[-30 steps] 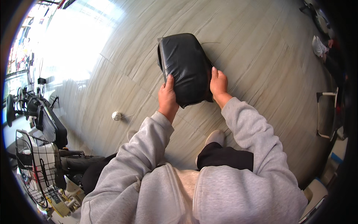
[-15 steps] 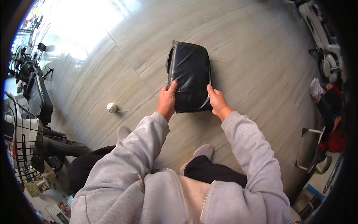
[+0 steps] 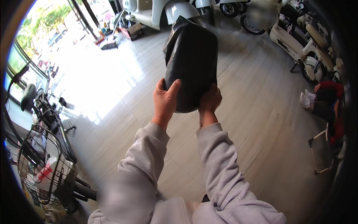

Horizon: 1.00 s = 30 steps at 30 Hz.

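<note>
Held up in front of me is a black seat cushion [image 3: 192,59], a block with rounded corners in a smooth, leather-like cover. The cover stands loose and creased along its left side and top corner. My left hand [image 3: 166,99] grips the lower left edge, thumb lying on the face and fingers partly hidden along the side. At the lower right edge my right hand [image 3: 210,100] is closed on the cushion, its back toward me and its fingertips hidden. The cushion's underside does not show.
Pale scooters [image 3: 179,13] stand along the far side, more scooters [image 3: 294,44] at the right. A seated person in red [image 3: 337,97] is at the right edge beside a metal-framed stand [image 3: 320,149]. A bike with a wire basket [image 3: 46,164] stands at the left, near bright glass doors.
The view has swung up toward the far scooters and doors. The cushion is raised and tilted away. My right hand has turned over and shifted its hold; the left keeps its grip.
</note>
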Tool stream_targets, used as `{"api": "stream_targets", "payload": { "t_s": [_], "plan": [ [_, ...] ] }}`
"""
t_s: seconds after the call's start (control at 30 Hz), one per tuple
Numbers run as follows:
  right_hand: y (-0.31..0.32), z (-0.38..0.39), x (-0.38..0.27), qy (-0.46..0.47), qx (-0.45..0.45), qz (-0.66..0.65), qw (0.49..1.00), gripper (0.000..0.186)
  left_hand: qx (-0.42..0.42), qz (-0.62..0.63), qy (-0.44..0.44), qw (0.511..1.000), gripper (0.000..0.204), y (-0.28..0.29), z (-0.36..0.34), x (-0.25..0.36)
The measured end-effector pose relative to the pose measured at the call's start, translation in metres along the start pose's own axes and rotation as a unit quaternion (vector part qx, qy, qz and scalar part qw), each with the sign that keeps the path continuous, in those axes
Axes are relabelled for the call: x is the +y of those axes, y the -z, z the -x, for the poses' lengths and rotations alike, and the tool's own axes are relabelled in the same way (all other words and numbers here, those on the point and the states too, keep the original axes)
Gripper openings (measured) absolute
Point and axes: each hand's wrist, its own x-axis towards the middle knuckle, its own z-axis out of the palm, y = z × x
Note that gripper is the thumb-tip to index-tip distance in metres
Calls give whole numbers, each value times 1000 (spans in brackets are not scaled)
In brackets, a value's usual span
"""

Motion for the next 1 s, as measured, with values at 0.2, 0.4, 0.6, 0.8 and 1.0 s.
{"api": "stream_targets", "payload": {
  "t_s": [0.2,0.4,0.6,0.8,1.0],
  "plan": [
    [9,13,-38,132,6,-92,987,40,-82,194,92,973,59,28,-22,15],
    [16,15,-43,128,-74,-109,983,38,-30,312,241,918,78,43,-11,-12],
    [23,11,-25,-188,-326,-364,852,52,23,308,317,897,70,46,0,-35],
    [38,14,-7,-222,-446,-417,760,59,28,327,334,883,71,38,15,-42],
    [46,14,15,-164,-459,-367,792,58,-11,311,346,885,69,34,26,-46]
  ]
}}
